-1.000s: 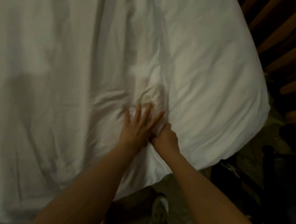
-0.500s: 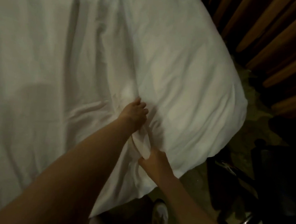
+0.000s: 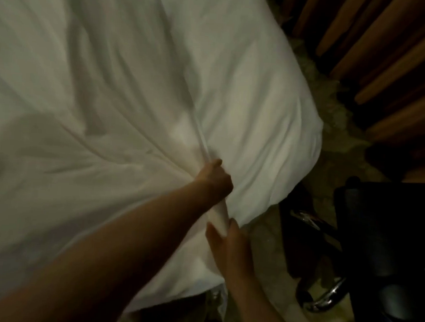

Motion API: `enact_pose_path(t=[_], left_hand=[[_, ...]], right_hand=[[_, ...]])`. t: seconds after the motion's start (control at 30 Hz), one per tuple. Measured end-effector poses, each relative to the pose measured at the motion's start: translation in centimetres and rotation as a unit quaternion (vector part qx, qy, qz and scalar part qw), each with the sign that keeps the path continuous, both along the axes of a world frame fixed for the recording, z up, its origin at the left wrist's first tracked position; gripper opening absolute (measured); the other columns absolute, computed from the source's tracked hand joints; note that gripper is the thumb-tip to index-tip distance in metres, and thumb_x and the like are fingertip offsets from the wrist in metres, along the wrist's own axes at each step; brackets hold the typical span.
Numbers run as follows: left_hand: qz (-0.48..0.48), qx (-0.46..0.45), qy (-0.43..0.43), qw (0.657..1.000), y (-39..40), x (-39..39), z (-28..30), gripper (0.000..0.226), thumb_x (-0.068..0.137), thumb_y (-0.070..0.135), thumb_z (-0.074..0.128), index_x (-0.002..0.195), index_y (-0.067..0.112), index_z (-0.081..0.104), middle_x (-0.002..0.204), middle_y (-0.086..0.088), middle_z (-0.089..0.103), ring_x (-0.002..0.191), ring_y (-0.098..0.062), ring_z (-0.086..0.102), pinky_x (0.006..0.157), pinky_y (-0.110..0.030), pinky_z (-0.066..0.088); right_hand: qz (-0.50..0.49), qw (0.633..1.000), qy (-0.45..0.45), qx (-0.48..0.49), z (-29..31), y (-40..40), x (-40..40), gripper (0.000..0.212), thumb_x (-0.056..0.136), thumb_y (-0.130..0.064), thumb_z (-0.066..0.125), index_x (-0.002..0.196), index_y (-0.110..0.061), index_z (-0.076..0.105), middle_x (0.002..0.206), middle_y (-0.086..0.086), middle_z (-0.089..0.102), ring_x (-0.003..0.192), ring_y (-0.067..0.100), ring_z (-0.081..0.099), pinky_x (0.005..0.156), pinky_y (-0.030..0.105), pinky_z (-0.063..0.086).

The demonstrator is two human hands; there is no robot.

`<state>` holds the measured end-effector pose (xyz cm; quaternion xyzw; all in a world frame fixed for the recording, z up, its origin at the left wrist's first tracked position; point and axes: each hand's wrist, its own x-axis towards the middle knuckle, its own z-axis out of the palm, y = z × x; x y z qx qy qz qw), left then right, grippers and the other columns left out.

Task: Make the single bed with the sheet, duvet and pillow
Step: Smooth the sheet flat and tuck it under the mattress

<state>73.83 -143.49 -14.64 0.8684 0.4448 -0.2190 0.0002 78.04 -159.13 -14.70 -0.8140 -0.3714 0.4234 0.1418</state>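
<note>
Head view: a white duvet [image 3: 125,100] is seen spread over the bed, filling the frame from 12 to 8 o'clock, its rounded corner hanging toward 3 o'clock. A gathered ridge of fabric is gripped by the left hand [image 3: 215,177] near centre, fingers curled round it. The same fold, lower toward 5 o'clock, is pinched by the right hand [image 3: 228,246]. Creases are observed radiating from the grip. Wooden slats [image 3: 387,59] are noted at 2 o'clock, a dark chair [image 3: 385,246] at 4 o'clock.

White duvet [image 3: 135,106], seemingly creased, bunched at its near edge
</note>
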Motion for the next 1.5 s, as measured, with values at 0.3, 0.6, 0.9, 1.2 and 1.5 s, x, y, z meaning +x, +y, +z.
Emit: enact_pose_path(t=[0.3, 0.6, 0.9, 1.2, 1.5], left_hand=[[-0.282, -0.026, 0.023, 0.959, -3.9, -0.7, 0.9, 0.043, 0.088, 0.026, 0.05, 0.13, 0.022, 0.054, 0.135, -0.011, 0.047, 0.128, -0.03, 0.042, 0.112, -0.047, 0.022], [0.114, -0.029, -0.037, 0.992, -2.8, -14.0, 4.7, 0.095, 0.091, 0.054, 0.044, 0.148, 0.014, -0.02, 0.157, -0.011, -0.015, 0.144, -0.033, -0.014, 0.111, -0.059, -0.006], [0.285, 0.019, 0.006, 0.958, -0.8, -37.9, 7.9, 0.108, 0.078, 0.078, 0.039, 0.145, 0.025, -0.028, 0.154, -0.002, -0.028, 0.142, -0.031, -0.023, 0.103, -0.073, 0.002], [0.417, -0.159, -0.017, 0.895, -10.6, -50.0, 0.8, 0.108, 0.074, 0.08, 0.042, 0.145, 0.033, -0.026, 0.152, 0.003, -0.033, 0.141, -0.034, -0.023, 0.106, -0.071, 0.011], [0.285, -0.08, -0.109, 0.949, 0.7, -41.8, 4.9, 0.08, 0.091, 0.065, 0.02, 0.149, 0.025, -0.019, 0.155, 0.007, -0.024, 0.144, -0.02, -0.019, 0.109, -0.066, 0.006]], right_hand=[[0.157, 0.966, -0.199, -0.053, -3.0, -1.7, 0.6, 0.09, 0.081, -0.079, 0.027, 0.127, -0.007, 0.052, 0.114, 0.016, 0.063, 0.099, 0.029, 0.063, 0.087, 0.041, 0.05], [0.343, 0.901, -0.263, 0.037, 4.1, 7.0, -4.3, 0.12, 0.032, -0.067, 0.084, 0.129, -0.011, 0.042, 0.116, 0.02, 0.061, 0.098, 0.037, 0.063, 0.079, 0.049, 0.051], [0.529, 0.783, -0.253, 0.208, 5.1, 12.1, -23.5, 0.117, 0.06, -0.071, 0.068, 0.149, -0.025, 0.008, 0.156, 0.013, 0.021, 0.14, 0.042, 0.024, 0.104, 0.066, 0.019], [0.522, 0.781, -0.334, -0.082, 0.7, 10.9, -22.9, 0.122, 0.071, -0.074, 0.056, 0.148, -0.019, -0.021, 0.155, 0.016, -0.022, 0.141, 0.042, -0.018, 0.106, 0.07, 0.002], [0.572, 0.739, -0.33, 0.129, 5.1, 19.4, -29.8, 0.088, 0.088, -0.065, 0.04, 0.152, -0.026, -0.005, 0.159, 0.002, -0.011, 0.144, 0.035, -0.012, 0.108, 0.064, -0.005]])
